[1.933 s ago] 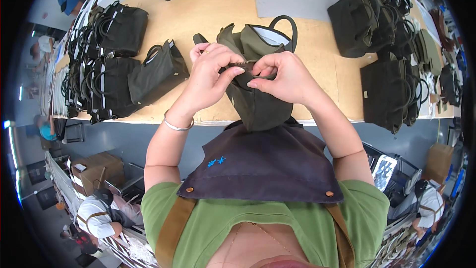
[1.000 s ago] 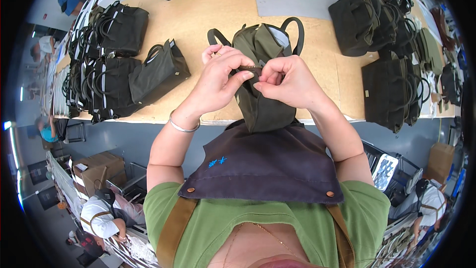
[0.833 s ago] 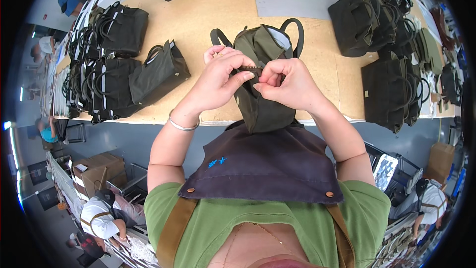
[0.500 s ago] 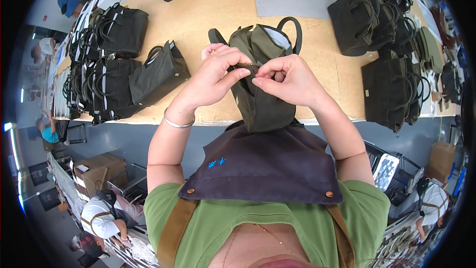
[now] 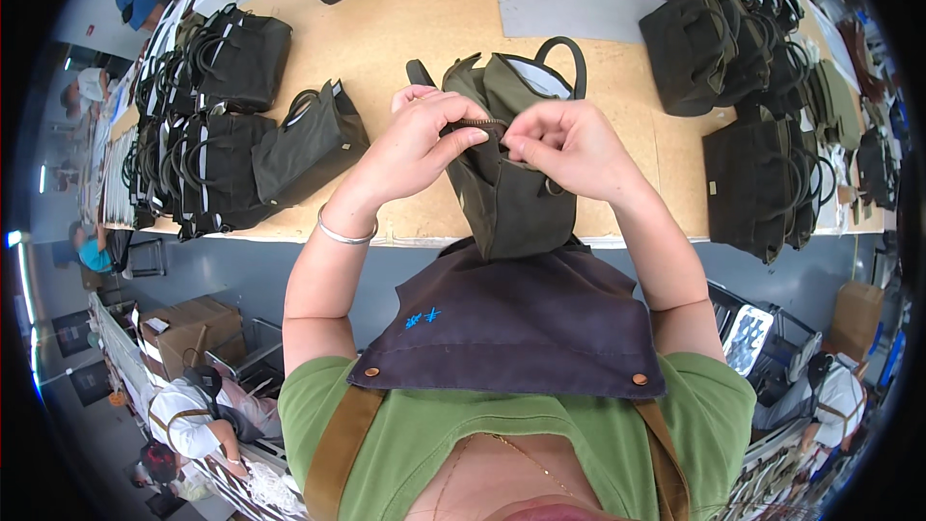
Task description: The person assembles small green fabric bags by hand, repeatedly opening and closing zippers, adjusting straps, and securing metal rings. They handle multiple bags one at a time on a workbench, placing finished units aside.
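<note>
Olive-green tote bag (image 5: pixel 511 183): canvas, dark loop handles, pale lining showing at the open mouth beyond the fingers, a zip line along the top edge. Held upright between both hands, above the near edge of the wooden table (image 5: pixel 424 29), its lower end against the dark apron (image 5: pixel 511 323).

Left hand (image 5: pixel 420 140): wrist bent, fingers curled, thumb and fingertips pinched on the zip edge. Silver bangle (image 5: pixel 345 233) below it on the wrist.

Right hand (image 5: pixel 569 145): closed, fingertips pinching the same edge, just beside the left fingertips.

Left of the left hand: a dark tote (image 5: pixel 309 140) lying on the table.
</note>
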The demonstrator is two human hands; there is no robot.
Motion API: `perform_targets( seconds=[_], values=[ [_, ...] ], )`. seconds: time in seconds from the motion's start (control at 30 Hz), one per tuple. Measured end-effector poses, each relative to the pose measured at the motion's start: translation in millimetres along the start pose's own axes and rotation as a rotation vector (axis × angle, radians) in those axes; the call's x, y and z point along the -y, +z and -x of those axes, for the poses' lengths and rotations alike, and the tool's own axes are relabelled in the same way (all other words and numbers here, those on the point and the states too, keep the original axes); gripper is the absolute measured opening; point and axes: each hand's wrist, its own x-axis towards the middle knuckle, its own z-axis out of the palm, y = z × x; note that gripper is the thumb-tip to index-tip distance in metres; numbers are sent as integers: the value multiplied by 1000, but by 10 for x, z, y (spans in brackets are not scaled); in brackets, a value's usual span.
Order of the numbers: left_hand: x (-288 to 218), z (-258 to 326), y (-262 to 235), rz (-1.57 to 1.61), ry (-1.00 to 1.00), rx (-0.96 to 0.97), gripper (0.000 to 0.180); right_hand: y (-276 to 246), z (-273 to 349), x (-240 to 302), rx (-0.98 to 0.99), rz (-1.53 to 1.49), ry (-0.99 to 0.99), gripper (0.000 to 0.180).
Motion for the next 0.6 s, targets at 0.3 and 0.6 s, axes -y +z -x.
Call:
perform_targets(
  seconds=[0.3, 0.6],
  values=[
    [-30, -94, 16, 77, 28, -60, 16, -173, -197, 37, 264, -88, 103, 20],
    [-23, -98, 41, 98, 68, -94, 10, -138, -173, -29, 215, -161, 75, 18]
  ],
)
